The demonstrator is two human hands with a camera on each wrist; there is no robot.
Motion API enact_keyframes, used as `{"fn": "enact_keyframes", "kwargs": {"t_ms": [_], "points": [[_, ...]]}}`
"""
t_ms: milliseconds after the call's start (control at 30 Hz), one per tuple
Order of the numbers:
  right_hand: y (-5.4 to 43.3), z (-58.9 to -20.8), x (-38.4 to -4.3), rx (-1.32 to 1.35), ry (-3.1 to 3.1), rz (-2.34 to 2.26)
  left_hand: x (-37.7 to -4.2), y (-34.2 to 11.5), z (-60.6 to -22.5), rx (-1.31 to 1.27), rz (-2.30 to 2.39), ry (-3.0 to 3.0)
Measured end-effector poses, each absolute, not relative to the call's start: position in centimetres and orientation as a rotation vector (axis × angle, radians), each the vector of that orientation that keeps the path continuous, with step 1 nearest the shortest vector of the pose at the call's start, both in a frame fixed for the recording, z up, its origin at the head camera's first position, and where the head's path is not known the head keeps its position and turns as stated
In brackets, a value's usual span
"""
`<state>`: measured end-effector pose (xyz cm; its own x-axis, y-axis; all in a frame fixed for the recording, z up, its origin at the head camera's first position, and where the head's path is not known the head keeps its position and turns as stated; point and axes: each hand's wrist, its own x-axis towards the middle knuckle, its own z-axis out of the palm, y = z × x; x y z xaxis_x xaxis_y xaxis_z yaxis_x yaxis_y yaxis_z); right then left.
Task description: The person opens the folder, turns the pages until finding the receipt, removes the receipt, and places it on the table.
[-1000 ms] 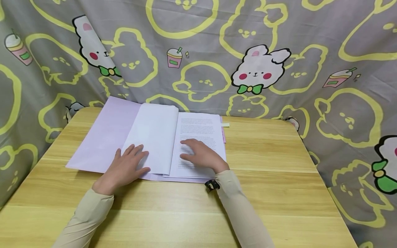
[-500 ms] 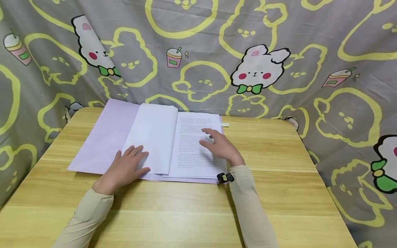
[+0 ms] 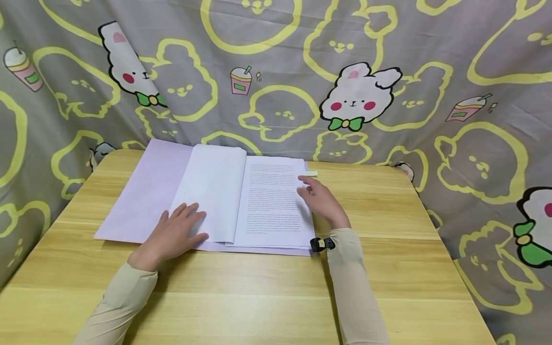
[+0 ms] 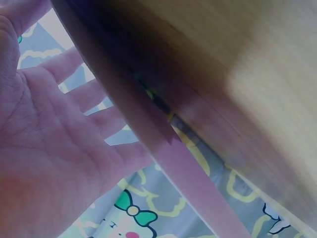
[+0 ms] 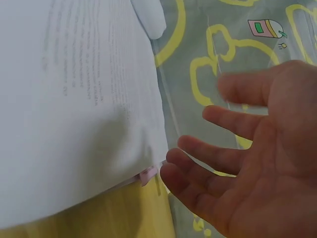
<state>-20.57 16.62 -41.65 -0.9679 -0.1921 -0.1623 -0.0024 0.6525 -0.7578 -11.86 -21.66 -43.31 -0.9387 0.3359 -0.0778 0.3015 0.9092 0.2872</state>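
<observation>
A lilac folder (image 3: 144, 191) lies open on the table, with its cover to the left. Inside it, a blank white page (image 3: 213, 187) is turned to the left and a printed page (image 3: 273, 206) faces up on the right. My left hand (image 3: 172, 237), fingers spread, rests across the lower part of the cover and the blank page. Over the right edge of the printed page is my right hand (image 3: 323, 201), its fingers loosely bent. In the right wrist view that hand (image 5: 247, 153) holds nothing and appears apart from the paper.
A pale green tab (image 3: 311, 173) sticks out at the upper right of the pages; a pink tab (image 5: 147, 175) shows in the right wrist view. The wooden table (image 3: 241, 292) meets a grey patterned curtain (image 3: 276, 57) behind it. A black band (image 3: 322, 244) is on my right wrist.
My right hand has moved rightward from the middle of the printed page to its right edge. The left hand stays in place; the cover has settled slightly lower.
</observation>
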Motion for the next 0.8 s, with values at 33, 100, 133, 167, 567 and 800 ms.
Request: {"fn": "enact_keyframes", "kwargs": {"t_ms": [33,100,133,167,567,800], "points": [[16.7,-41.7,-20.6,-0.158,2.648,-1.21,-11.9,-21.7,-43.3,0.494,0.414,2.946],[16.7,-41.8,-20.7,-0.15,2.656,-1.207,-11.9,-21.7,-43.4,0.493,0.414,2.947],[16.7,-41.8,-20.8,-0.145,2.66,-1.204,-11.9,-21.7,-43.4,0.493,0.413,2.947],[16.7,-41.9,-20.9,-0.143,2.661,-1.202,-11.9,-21.7,-43.4,0.492,0.412,2.947],[16.5,-42.5,-21.3,-0.079,2.618,-1.215,-11.9,-21.5,-43.1,0.481,0.413,2.945],[16.2,-42.7,-21.3,-0.074,2.593,-1.197,-11.8,-21.5,-43.2,0.474,0.41,2.939]]}}
